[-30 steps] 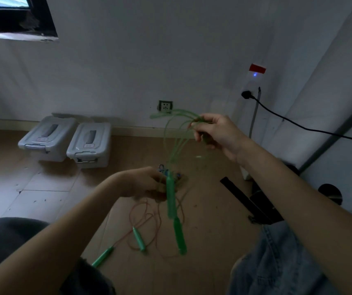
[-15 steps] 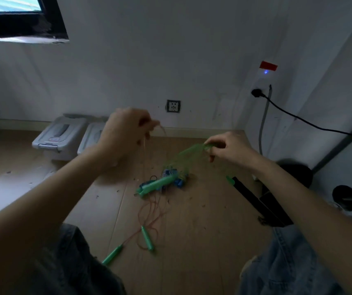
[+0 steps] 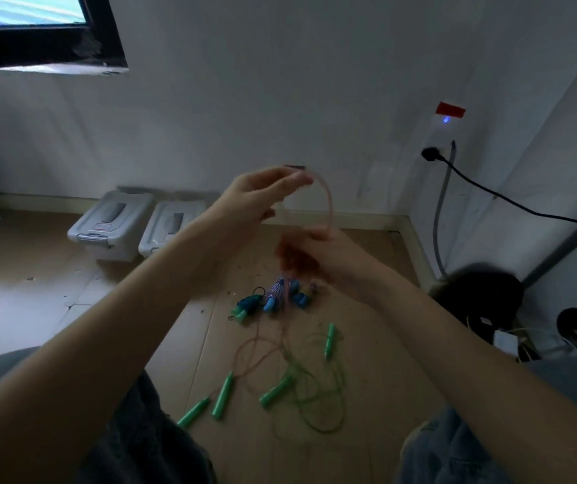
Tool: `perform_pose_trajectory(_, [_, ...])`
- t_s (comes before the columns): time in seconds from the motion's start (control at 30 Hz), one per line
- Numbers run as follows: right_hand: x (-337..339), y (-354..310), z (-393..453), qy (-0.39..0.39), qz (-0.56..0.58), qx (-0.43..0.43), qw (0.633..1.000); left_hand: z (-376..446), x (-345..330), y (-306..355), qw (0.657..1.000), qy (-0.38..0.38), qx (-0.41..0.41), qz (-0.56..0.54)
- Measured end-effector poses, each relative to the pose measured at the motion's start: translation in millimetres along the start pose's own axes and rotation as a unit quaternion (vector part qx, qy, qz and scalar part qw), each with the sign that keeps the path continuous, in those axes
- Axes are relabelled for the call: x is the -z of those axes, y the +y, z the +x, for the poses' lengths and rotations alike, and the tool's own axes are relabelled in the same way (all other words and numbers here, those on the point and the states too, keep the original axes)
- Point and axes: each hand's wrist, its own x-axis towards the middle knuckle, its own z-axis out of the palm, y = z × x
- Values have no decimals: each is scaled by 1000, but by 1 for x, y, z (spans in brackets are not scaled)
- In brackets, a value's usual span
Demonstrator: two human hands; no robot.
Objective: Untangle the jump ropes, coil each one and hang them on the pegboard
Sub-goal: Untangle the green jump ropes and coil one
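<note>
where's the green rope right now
In the head view, the green rope lies loose on the floor at lower centre, right of the pink rope's handles, below both hands.

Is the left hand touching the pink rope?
Touching. The head view shows the left hand raised, its fingertips pinching the top of the pink rope, which arcs down to the blurred right hand.

open floor (image 3: pixel 367 347) lies between the person's knees, but the green rope (image 3: pixel 318 389) sprawls across its middle with four green handles (image 3: pixel 223 396) scattered through it. a blue bundle (image 3: pixel 280 295) sits just behind, under the raised hands. two grey bins (image 3: pixel 112 221) block the left wall side; a black cable (image 3: pixel 510 200) and dark clutter (image 3: pixel 479 295) crowd the right corner.
</note>
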Motion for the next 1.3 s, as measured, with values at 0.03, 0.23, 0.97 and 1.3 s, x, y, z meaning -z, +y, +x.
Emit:
perform_pose_trajectory(0.03, [-2,-7,0,28,40,21,999,-6,-3,-10,999,-15,15,-38])
perform_pose_trajectory(0.23, [28,-33,0,285,-91,167,939,-37,-13,-62,916,-229,213,251])
perform_pose_trajectory(0.97, [23,-37,-6,124,-37,28,991,-46,-14,-56,966,-89,234,56])
perform_pose_trajectory(1.3, [16,-2,-1,74,-54,0,996,-2,7,-11,892,-135,-6,432])
